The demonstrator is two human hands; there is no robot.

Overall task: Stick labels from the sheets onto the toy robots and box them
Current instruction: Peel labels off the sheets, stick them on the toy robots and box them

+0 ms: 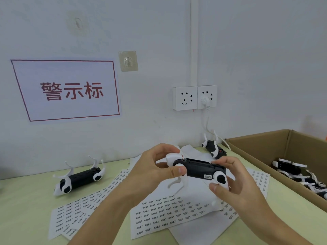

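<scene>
A: Holding the toy robot (199, 169) as you do at centre frame, above the label sheets (168, 213) on the desk (26, 200), you have it well placed: your left hand (152, 167) curls round its white end, and your right hand (230, 181) pinches the other end by the wheel.

B: And the label?

A: One white label (208, 177) already sits on the black body near your right thumb. Probably you should rub it flat from the middle outward, keeping both grips firm so the thin white legs do not twist.

B: What else is about?

A: Two more robots lie on the desk: one at left (79, 179), one by the wall at upper right (213, 147). The cardboard box (256, 149) at the right edge holds finished ones. Carrying yours there, mind the box's near wall, and the loose sheets, which overlap and may slide.
</scene>
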